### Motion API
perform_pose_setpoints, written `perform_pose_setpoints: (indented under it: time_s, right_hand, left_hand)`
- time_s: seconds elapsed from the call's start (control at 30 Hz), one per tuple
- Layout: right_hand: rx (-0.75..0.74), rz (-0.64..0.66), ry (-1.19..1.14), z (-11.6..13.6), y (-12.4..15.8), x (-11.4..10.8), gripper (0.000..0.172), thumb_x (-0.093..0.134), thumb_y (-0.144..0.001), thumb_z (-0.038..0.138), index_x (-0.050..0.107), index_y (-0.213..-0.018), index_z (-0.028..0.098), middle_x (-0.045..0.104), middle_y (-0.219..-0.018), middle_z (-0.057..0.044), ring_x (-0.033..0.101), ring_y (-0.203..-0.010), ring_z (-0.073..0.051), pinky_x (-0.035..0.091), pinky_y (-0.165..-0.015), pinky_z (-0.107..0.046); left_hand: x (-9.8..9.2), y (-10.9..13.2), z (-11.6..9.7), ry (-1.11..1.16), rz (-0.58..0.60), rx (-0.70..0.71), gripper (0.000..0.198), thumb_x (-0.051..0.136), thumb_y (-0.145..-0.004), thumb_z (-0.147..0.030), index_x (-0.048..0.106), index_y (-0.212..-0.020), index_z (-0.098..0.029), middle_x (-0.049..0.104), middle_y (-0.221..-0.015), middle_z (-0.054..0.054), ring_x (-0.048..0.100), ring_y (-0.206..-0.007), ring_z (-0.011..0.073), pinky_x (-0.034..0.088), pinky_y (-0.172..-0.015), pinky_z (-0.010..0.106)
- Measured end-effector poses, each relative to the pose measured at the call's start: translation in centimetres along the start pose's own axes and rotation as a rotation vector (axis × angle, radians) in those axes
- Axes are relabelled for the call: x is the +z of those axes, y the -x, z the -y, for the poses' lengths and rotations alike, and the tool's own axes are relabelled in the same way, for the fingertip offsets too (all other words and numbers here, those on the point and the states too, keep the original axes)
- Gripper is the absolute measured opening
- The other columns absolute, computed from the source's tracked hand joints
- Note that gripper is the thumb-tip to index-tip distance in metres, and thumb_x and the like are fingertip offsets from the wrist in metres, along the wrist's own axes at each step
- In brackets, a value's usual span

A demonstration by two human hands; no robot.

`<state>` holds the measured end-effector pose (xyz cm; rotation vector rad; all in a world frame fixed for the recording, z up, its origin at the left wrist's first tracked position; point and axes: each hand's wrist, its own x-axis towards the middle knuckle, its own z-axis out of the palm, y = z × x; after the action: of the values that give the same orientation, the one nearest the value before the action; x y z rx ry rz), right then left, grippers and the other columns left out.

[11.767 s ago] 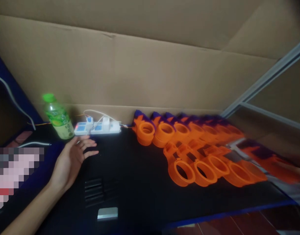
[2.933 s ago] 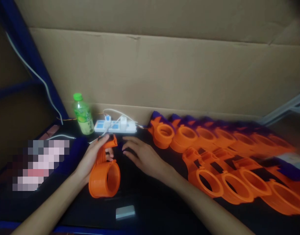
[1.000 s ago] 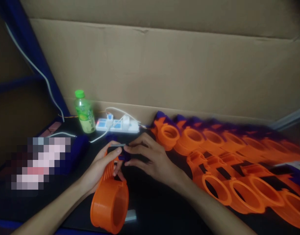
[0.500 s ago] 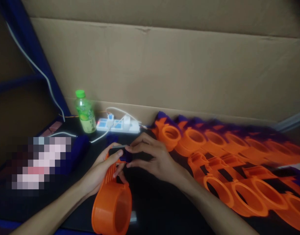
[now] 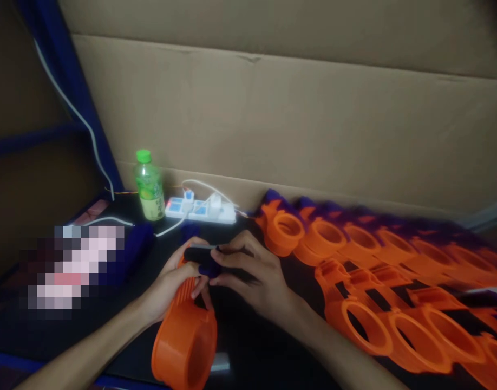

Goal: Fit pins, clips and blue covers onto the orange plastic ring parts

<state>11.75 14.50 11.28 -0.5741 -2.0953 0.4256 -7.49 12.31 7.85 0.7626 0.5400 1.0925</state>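
Observation:
My left hand (image 5: 177, 284) is closed around the neck of an orange plastic part (image 5: 179, 346), whose wide ring hangs toward the table's front edge. At the top of this part sits a dark purple piece (image 5: 210, 264) with a black, flat upper side. The left thumb presses on the purple piece. My right hand (image 5: 256, 271) pinches that same piece from the right between thumb and fingers. Exactly how the purple piece joins the orange part is hidden by my fingers.
Several orange ring parts with purple tops (image 5: 287, 233) line the back right; several plain orange ring parts (image 5: 366, 327) lie before them. Behind my hands are a white power strip (image 5: 202, 210) and a green-capped bottle (image 5: 150, 189). A cardboard wall (image 5: 273, 119) closes the back.
The view has shifted slightly, so the background sits a little further right. My left thumb has moved lower on the purple piece, showing more of the black top. Both hands keep their hold.

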Motion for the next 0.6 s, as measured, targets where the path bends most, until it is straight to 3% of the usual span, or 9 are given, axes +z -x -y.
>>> perform_pose_setpoints:
  time_s: [0.1, 0.23, 0.4, 0.6]
  right_hand:
    - [0.017, -0.009, 0.089, 1.9, 0.0, 0.4, 0.031, 0.077, -0.083, 0.021, 0.071, -0.113, 0.025, 0.063, -0.104, -0.006, 0.064, -0.096, -0.016, 0.059, -0.079, -0.029]
    - [0.007, 0.000, 0.202, 3.5, -0.8, -0.2, 0.036, 0.070, -0.089, 0.019, 0.066, -0.124, 0.024, 0.063, -0.113, -0.007, 0.064, -0.097, -0.014, 0.059, -0.077, -0.026]
    - [0.029, -0.029, 0.448, 2.7, -2.1, -0.7, 0.040, 0.066, -0.093, 0.026, 0.059, -0.132, 0.025, 0.066, -0.114, -0.007, 0.064, -0.103, -0.020, 0.058, -0.085, -0.036]
    - [0.123, 0.093, 0.663, 3.3, -4.4, 1.0, 0.050, 0.058, -0.096, 0.035, 0.047, -0.142, 0.020, 0.062, -0.127, -0.011, 0.060, -0.112, -0.028, 0.056, -0.090, -0.046]
  left_hand:
    - [-0.3, 0.5, -0.5, 0.120, 0.102, -0.047, 0.044, 0.053, -0.080, -0.017, 0.057, -0.124, -0.021, 0.066, -0.062, 0.001, 0.065, -0.053, 0.0215, 0.059, -0.055, 0.039]
    - [-0.2, 0.5, -1.0, 0.262, 0.143, -0.066, 0.040, 0.054, -0.083, -0.024, 0.062, -0.122, -0.019, 0.073, -0.084, 0.007, 0.074, -0.073, 0.0297, 0.060, -0.070, 0.047]
    - [-0.5, -0.8, -1.1, 0.204, 0.064, -0.018, 0.032, 0.063, -0.090, -0.034, 0.062, -0.118, -0.019, 0.073, -0.096, 0.008, 0.073, -0.081, 0.0257, 0.059, -0.078, 0.046]
    - [-1.4, -1.8, -1.1, 0.093, -0.123, -0.022, 0.018, 0.073, -0.085, -0.030, 0.063, -0.086, -0.015, 0.069, -0.071, 0.003, 0.067, -0.060, 0.0173, 0.058, -0.068, 0.034]
